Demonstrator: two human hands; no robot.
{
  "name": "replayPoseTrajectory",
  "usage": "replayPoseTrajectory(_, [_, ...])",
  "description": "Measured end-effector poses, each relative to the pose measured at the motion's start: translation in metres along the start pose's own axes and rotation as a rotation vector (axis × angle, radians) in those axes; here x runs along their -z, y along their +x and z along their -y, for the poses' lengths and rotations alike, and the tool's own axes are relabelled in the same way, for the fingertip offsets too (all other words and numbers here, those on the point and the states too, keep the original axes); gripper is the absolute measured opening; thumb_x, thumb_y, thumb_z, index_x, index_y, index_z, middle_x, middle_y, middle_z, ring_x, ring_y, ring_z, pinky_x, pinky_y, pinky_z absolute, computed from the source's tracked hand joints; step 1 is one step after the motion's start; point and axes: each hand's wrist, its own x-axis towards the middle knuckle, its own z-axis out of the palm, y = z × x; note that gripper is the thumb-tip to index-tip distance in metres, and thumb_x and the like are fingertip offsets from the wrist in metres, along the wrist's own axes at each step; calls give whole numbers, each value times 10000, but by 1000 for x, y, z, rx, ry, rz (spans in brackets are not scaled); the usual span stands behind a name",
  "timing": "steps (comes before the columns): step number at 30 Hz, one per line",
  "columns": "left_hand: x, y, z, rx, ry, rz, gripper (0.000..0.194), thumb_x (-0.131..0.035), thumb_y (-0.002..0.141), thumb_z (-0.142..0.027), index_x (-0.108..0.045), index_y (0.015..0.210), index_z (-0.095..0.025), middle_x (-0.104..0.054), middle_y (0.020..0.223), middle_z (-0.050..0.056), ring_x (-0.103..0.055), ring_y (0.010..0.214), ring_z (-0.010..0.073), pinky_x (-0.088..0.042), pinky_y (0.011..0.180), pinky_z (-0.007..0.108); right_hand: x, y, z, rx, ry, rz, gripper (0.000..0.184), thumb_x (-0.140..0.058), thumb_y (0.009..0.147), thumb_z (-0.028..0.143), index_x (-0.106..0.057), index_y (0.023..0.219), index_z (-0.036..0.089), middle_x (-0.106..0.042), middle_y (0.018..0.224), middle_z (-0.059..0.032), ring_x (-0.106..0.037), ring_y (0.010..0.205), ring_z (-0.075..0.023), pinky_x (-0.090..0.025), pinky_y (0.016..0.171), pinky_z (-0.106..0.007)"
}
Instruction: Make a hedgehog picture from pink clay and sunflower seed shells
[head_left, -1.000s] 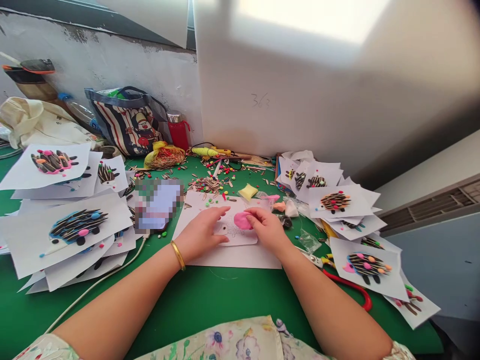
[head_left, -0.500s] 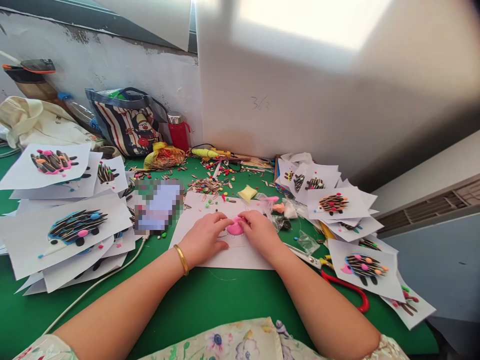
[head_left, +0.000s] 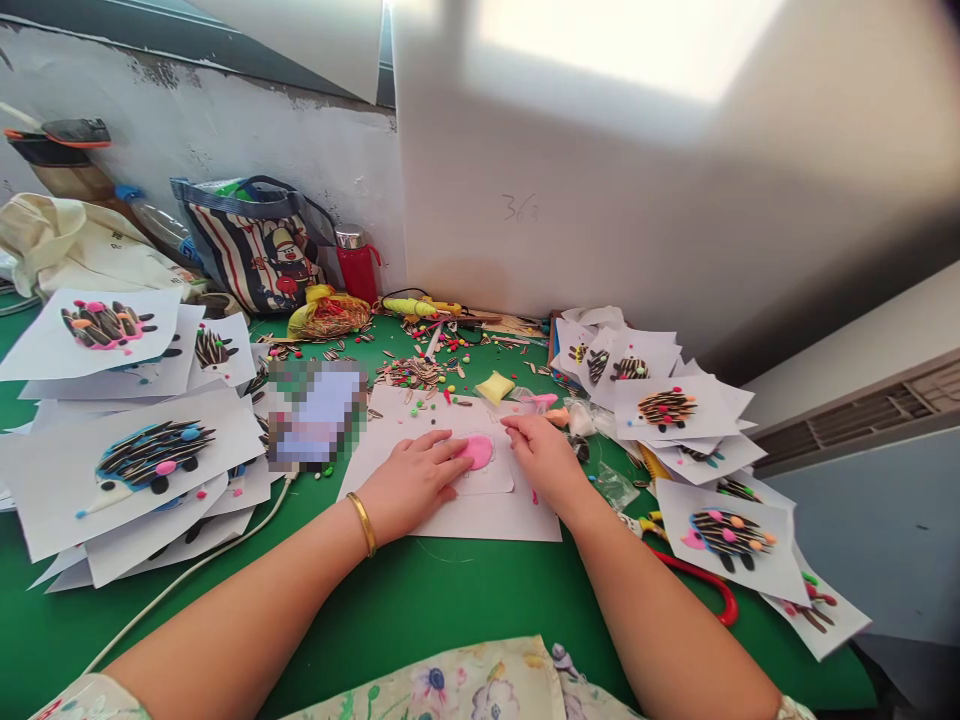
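My left hand (head_left: pixel 420 480) lies flat on a white sheet (head_left: pixel 465 520), fingers stretched out, their tips at the edge of a flattened pink clay patch (head_left: pixel 478 452). The patch sits inside a pencil drawing with a rounded frame line. To the right of the patch, my right hand (head_left: pixel 551 462) has thumb and forefinger pressed together above the sheet; anything between them is too small to make out. A small pink clay bit (head_left: pixel 535 497) shows by the right palm. Yellow clay (head_left: pixel 495 387) and orange clay (head_left: pixel 557 416) lie just behind the sheet.
Red-handled scissors (head_left: pixel 701 580) lie right of my forearm. Stacks of seed-and-clay hedgehog pictures (head_left: pixel 157 450) flank the sheet, more pictures (head_left: pixel 731 535) on the right. A blurred phone (head_left: pixel 319 415), its cable, sunflower seeds (head_left: pixel 411 371), a bag (head_left: pixel 255 245) and a red bottle (head_left: pixel 356 265) stand behind.
My right hand has moved off the pink clay to the right, uncovering more of the drawing. My left fingers have flattened out beside the clay.
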Motion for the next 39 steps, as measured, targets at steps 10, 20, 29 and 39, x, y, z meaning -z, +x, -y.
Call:
replayPoseTrajectory(10, [-4,0,3,-16,38,13,508,-560,907,-268,-444,1400,-311,-445,1491,40,-364,1370,309,-414,1006,491,10,-19,35,329,-365,200,379,-439,940,198,-618,1274,214,-604,1338,-65,-506,1248,-264,-415,1022,-452])
replayPoseTrajectory(20, [-7,-2,3,-21,40,4,523,-545,922,-298,-405,1426,-307,-420,1509,51,-354,1386,303,-415,1007,490,-14,-32,33,295,-435,265,485,-459,960,395,-495,1396,186,-482,1459,-83,-323,1416,-272,-208,1147,-582])
replayPoseTrajectory(29, [-3,-1,1,39,-9,2,637,-624,866,-241,-379,1453,-260,-353,1534,154,-435,1340,301,-425,1020,487,-4,-26,24,252,-275,301,491,-407,966,297,-420,1446,192,-476,1467,-76,-313,1428,-230,-234,1170,-520])
replayPoseTrajectory(39, [-9,-2,5,31,-2,-2,531,-606,886,-290,-454,1394,-264,-374,1521,157,-349,1401,327,-395,1049,516,-14,-24,26,293,-449,243,510,-470,945,485,-495,1391,239,-320,1560,-76,-189,1469,-280,-150,1148,-621])
